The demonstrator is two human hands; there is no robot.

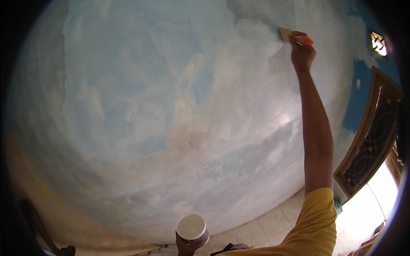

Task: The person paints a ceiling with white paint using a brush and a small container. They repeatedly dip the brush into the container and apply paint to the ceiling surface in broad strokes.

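Observation:
My right hand (302,55) is raised high at the upper right, closed on a paintbrush with an orange-red part on its handle (304,40). The brush's pale bristles (284,35) are against the painted wall (141,94), which carries mottled pale blue, white and grey patches like clouds. Low in the middle, my left hand (184,244) grips a white-rimmed tub (191,226) from its left side; what is inside looks pale.
A dark wooden-framed door or shutter (351,178) stands open on the right, beside bright daylight, with a small patterned opening (378,43) above. Pale floor tiles (273,217) run along the wall's foot. A dark elongated object (45,230), unclear what, is at the lower left.

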